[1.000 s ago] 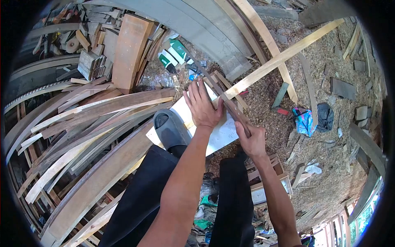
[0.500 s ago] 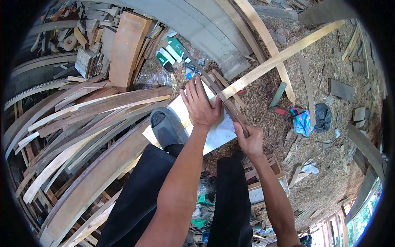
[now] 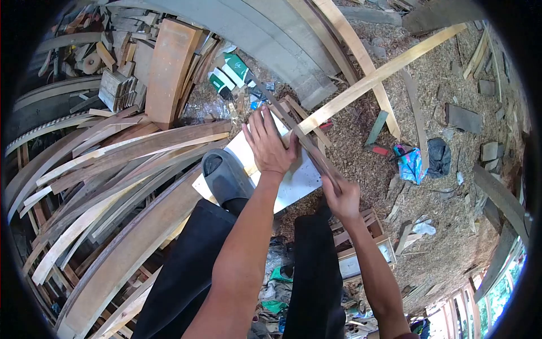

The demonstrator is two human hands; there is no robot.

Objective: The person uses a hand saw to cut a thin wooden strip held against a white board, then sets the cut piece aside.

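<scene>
My right hand (image 3: 342, 199) is wrapped around the near end of a handsaw (image 3: 320, 158), seen almost edge-on. Its long dark blade slants up and left across a pale wooden strip (image 3: 367, 86). My left hand (image 3: 267, 142) lies over the strip beside the blade, fingers stretched out and thumb close to the saw; the palm hides part of the strip. Beneath them is a white board (image 3: 299, 186). A foot in a dark grey sandal (image 3: 226, 178) rests on the board, left of my left hand.
Curved planks (image 3: 130, 248) are stacked along the left. A thick brown board (image 3: 172, 70) and green-and-white boxes (image 3: 234, 70) lie farther ahead. Another long pale plank (image 3: 361, 53) crosses under the strip's far part. Wood shavings cover the ground at right, with a blue bag (image 3: 411, 165) on them.
The saw and my right hand have drawn back a little, down and to the right. My left hand and the strip stay in place; the whole view has shifted slightly.
</scene>
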